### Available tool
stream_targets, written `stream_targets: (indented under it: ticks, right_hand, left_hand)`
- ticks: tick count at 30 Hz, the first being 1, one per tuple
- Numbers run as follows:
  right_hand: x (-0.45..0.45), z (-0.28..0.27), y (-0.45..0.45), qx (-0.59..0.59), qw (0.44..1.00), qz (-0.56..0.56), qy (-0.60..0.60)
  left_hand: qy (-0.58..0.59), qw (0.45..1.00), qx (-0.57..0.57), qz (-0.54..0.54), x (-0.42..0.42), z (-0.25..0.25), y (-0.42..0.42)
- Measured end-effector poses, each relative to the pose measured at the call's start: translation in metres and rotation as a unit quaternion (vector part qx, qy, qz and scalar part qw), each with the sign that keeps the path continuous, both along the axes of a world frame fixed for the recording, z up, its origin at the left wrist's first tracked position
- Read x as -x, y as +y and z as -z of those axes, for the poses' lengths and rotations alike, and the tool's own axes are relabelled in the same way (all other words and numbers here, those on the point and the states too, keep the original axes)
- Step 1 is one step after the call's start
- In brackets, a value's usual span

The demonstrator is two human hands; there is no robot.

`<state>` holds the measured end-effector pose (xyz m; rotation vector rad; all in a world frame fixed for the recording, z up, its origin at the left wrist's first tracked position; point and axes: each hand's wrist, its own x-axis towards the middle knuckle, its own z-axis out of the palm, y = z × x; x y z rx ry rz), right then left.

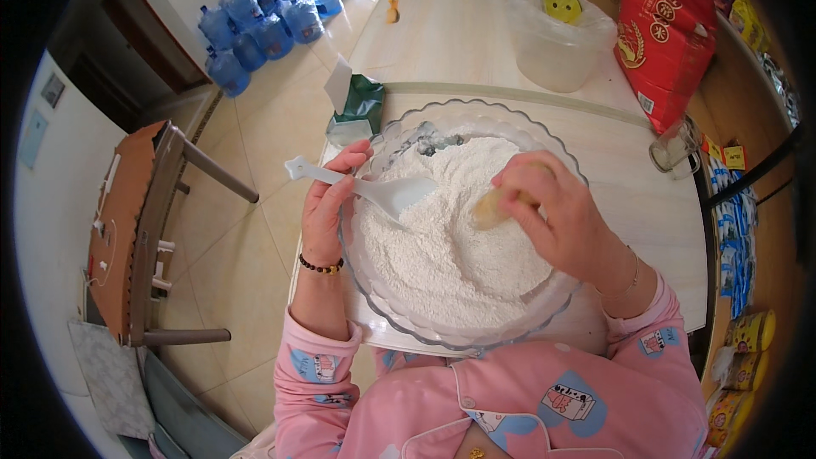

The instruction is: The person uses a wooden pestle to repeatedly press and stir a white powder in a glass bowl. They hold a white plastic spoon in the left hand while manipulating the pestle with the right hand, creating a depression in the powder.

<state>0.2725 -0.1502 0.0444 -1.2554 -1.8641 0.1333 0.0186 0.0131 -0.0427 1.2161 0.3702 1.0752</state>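
A large scallop-rimmed glass bowl [460, 343] holds a broad heap of whitish flour [446, 268]. My left hand [328, 207] grips the bowl's left rim. A white spoon [389, 194] lies across that rim, its handle passing between my thumb and fingers and its head resting in the flour. Over the right half of the bowl, my right hand [551, 207] grasps a yellowish-tan rounded object [494, 209]. Motion blur and my fingers hide what it is, and its lower end is at the flour. Small greyish patches [440, 142] show at the bowl's far inner wall.
Behind the bowl stand an opened green packet [360, 105], a lined plastic bin [554, 57] and a red rice bag [666, 38]. A glass mug [677, 148] lies at the right, beside shelves of packaged goods. Leftward are a small brown table [131, 229] and several blue water jugs [274, 35].
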Motion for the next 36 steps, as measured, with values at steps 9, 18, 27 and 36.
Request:
stream_targets:
  ticks: [9,18,27,36]
  right_hand:
    - [-0.020,-0.021,-0.019,0.125,0.988,-0.040,0.079]
    - [0.009,-0.012,-0.018,0.060,0.994,-0.081,0.044]
    - [-0.020,0.004,0.004,0.052,0.993,0.028,0.106]
    - [-0.008,-0.001,-0.002,0.031,0.987,-0.154,0.035]
  left_hand:
    - [-0.015,0.999,-0.018,0.022,0.002,0.003,0.003]
    - [0.008,1.000,-0.005,0.009,0.001,-0.001,0.000]
    - [0.002,1.000,-0.021,0.001,0.000,0.002,0.002]
    - [-0.005,1.000,-0.013,0.020,0.000,0.004,0.003]
